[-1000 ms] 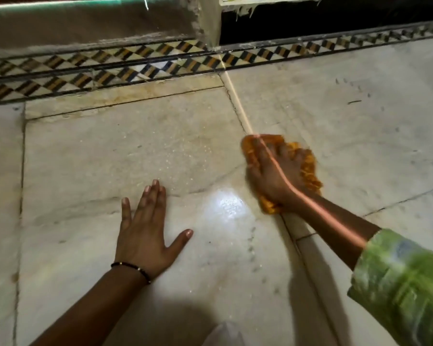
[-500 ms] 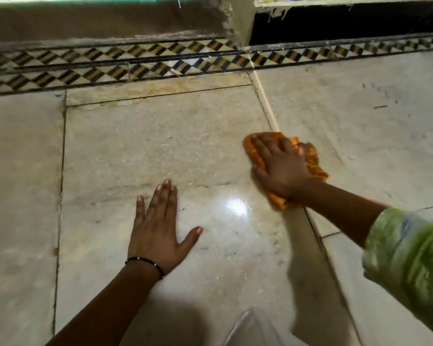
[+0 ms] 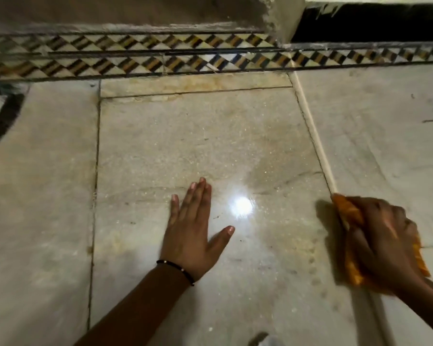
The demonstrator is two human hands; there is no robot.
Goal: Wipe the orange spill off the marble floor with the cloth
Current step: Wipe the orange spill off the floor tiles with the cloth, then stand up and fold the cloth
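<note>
Head view, looking down: the right hand [image 3: 388, 242] presses an orange cloth [image 3: 349, 216] onto the marble floor [image 3: 185, 146], fingers curled over the bunched fabric, right on the pale seam [image 3: 315, 138] between slabs. The left hand [image 3: 190, 226] lies flat with fingers straight, bracing nearby — well apart from the cloth. No clear orange spill shows on the open marble; only faint yellowish staining near the patterned border [image 3: 135, 58], so my guess is the wiping is well along — whatever remains sits under the cloth. No writing or brand is readable.

Pale marble floor slabs [image 3: 160, 151], bright light glare [image 3: 241, 207], checkered tile border [image 3: 135, 61], dark opening [image 3: 368, 23]
</note>
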